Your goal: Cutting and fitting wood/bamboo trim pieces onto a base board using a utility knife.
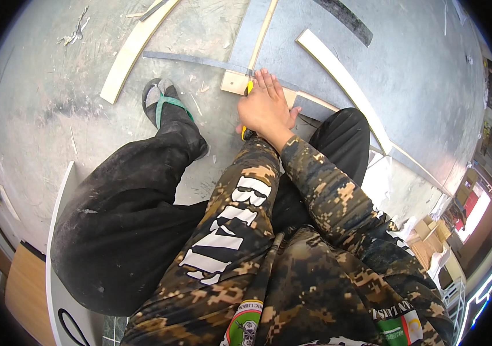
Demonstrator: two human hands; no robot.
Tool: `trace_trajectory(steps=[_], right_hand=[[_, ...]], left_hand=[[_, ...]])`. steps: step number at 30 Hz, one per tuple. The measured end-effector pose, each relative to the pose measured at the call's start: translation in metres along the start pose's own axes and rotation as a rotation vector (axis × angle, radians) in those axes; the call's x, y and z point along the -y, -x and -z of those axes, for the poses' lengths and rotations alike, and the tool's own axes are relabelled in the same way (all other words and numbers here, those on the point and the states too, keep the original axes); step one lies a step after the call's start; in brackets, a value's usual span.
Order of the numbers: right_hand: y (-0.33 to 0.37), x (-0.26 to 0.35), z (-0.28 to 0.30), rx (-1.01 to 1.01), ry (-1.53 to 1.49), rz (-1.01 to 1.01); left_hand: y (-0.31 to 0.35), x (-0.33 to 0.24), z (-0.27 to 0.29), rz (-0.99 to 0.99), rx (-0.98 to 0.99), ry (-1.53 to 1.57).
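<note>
My left hand (272, 84) lies flat, fingers stretched forward and thumb out to the right, on a pale wooden piece (232, 83) and the thin dark strip along its far edge. Crossing over the left wrist, my right hand (259, 112) is closed round a yellow-and-black utility knife (250, 88), mostly hidden by the fingers. The front end of the knife is by the strip; its blade is too small to make out. To the left, the dark strip (188, 58) runs out past the wood over the floor.
A large grey sheet (413, 81) spreads ahead and right, with a curved pale board (344, 86) and a dark curved piece (347, 20) on it. Another curved board (136, 52) lies left. My sandalled foot (168, 104) is near the strip. A white panel (58, 230) stands left.
</note>
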State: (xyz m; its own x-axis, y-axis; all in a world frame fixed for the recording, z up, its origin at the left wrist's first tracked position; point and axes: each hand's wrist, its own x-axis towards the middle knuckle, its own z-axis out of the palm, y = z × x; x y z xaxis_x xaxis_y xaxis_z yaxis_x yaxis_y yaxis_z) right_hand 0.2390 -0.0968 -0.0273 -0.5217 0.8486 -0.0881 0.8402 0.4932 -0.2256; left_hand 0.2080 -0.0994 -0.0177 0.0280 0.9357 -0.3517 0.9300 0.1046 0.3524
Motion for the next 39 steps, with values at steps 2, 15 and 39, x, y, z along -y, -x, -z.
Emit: trace_trajectory(steps=[2,15,39], right_hand=[[0.0,-0.001,0.001,0.016,0.032,0.01],[-0.001,0.011,0.004,0.054,0.133,-0.022],[-0.001,0.007,0.007,0.155,0.253,0.025]], left_hand=[[0.001,0.001,-0.002,0.001,-0.007,-0.008],[0.005,0.011,0.002,0.012,0.054,-0.047],[0.004,0.006,0.002,0.026,0.058,-0.043]])
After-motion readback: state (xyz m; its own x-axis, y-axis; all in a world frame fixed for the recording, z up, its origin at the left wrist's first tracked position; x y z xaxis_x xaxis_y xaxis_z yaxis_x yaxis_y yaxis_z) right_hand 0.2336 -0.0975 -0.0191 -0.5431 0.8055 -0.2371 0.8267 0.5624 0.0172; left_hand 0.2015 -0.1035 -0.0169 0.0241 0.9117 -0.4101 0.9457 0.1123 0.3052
